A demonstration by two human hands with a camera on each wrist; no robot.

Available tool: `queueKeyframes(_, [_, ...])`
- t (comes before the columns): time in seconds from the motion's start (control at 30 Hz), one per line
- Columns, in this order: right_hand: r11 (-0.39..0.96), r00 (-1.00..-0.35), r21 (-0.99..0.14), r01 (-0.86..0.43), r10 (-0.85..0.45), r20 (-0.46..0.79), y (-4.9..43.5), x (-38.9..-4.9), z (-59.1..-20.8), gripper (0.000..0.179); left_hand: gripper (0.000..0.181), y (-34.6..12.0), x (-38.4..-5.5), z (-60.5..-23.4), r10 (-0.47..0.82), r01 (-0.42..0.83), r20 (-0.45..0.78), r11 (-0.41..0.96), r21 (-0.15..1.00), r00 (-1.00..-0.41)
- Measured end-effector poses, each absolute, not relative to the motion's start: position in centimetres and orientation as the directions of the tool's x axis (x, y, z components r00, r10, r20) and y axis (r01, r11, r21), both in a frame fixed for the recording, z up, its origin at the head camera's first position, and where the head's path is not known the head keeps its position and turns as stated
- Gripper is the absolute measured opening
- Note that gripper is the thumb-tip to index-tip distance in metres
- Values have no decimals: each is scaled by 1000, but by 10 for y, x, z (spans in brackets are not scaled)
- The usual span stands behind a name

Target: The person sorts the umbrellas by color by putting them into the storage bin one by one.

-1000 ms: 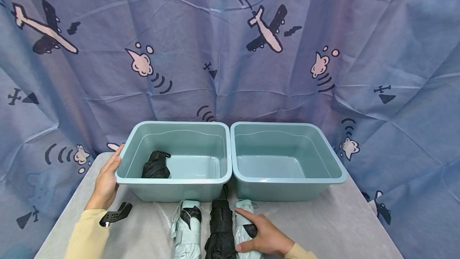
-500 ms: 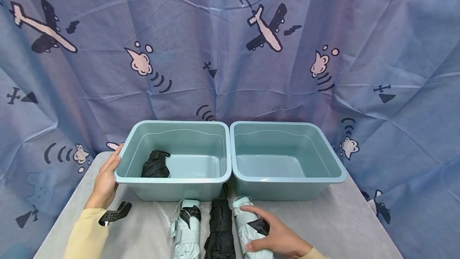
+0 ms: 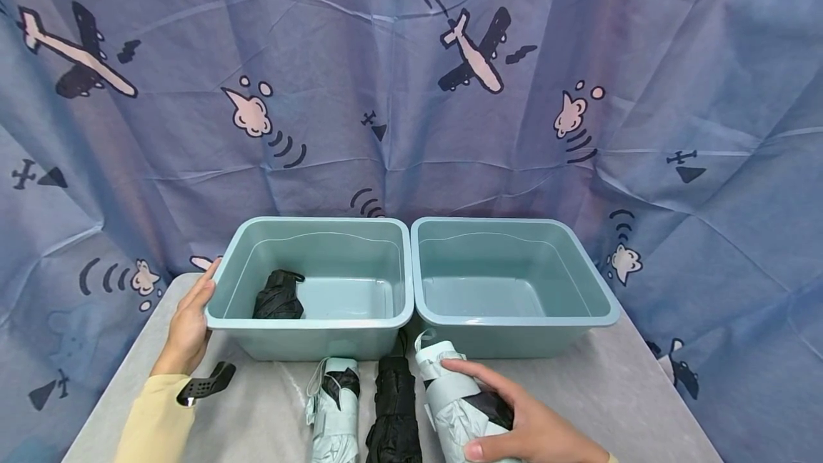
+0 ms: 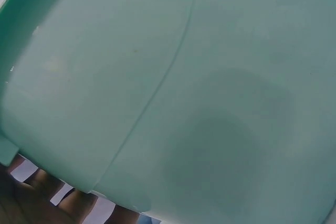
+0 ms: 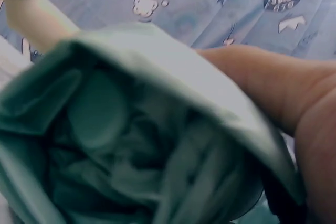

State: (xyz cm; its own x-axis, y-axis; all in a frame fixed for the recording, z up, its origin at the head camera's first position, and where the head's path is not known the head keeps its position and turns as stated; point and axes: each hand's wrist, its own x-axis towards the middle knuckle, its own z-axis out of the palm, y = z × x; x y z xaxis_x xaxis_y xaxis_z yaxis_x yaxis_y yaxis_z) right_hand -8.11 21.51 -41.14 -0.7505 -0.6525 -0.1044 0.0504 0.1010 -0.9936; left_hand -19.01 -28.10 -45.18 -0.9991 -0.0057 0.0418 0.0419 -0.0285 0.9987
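My right hand grips a folded mint-green umbrella, thumb on the near side and fingers over the far side. Its capped end with a wrist loop tilts toward the bins; in the right wrist view the umbrella's loose fabric folds fill the foreground. My left hand rests with extended fingers along the outer left side of the left bin. That bin's wall takes up most of the left wrist view. A folded black umbrella lies inside it.
Beside it stands a matching right bin with nothing visible inside. A folded black umbrella and another mint-green umbrella lie on the grey tabletop before the bins. A patterned blue curtain hangs behind.
My right hand has moved right and up with the mint-green umbrella, away from the black one beside it, and the umbrella looks larger and more tilted. The left hand stays put.
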Motion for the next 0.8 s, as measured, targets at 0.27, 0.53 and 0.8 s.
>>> queueKeyframes(0.27, [-116, -748, -992, 42, -662, 45, 219, -97, -382, 87, 64, -282, -190, -453, -10, 40, 40, -23, 999, -999])
queueKeyframes(0.53, [-104, -809, -989, 107, -587, -26, 226, -134, -361, 85, 63, -282, -191, -454, -9, 53, 52, -42, 998, -999])
queueKeyframes(0.8, [-102, -843, -985, 140, -533, -65, 224, -180, -355, 90, 63, -281, -192, -456, -1, 75, 75, -63, 995, -997])
